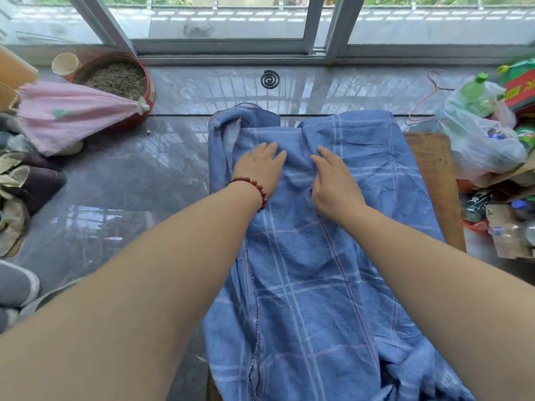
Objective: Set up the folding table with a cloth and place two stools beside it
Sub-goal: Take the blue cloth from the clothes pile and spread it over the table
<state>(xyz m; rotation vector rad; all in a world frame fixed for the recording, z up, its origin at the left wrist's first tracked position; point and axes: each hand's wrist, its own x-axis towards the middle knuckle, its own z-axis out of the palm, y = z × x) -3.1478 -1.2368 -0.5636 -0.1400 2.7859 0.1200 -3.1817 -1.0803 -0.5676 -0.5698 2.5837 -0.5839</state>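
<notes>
— Blue checked cloth [304,285] with pale lines fills most of the view; which way does it run?

— Its long axis runs straight away from the person, from the near edge toward the sliding glass door [223,49]. It lies rumpled, and its far left corner is doubled over with the hem showing.

— And the ground around it?

— Glossy grey tiled floor [115,183], mirroring the door frame. Beyond the glass are a sunlit ledge and greenery.

— Where does the cloth sit?

— On the brown wooden folding table [434,175]. It covers nearly the whole top; only a bare strip shows along the right side. The cloth's left side drapes over the table's left edge.

— What stands nearby?

— To the right, a clear plastic bag [480,140] with green bottles, among cartons and cans. To the left, a folded pink fabric cover [66,117] leans across a round red tin [136,120] of grain.

— The hands?

— Both are on the cloth's far half, close together but apart. The left hand [260,166] lies flat, fingers straight and side by side, pressing down. The right hand [333,183] rests with fingers stretched along a raised fold; whether its thumb nips that fold, I cannot tell.

— Anything smaller?

— A thin wire hanger [434,88] on the floor by the bag, a red bead bracelet [252,185] on the left wrist, and a dark spiral mosquito coil [269,79] on the floor near the door
</notes>
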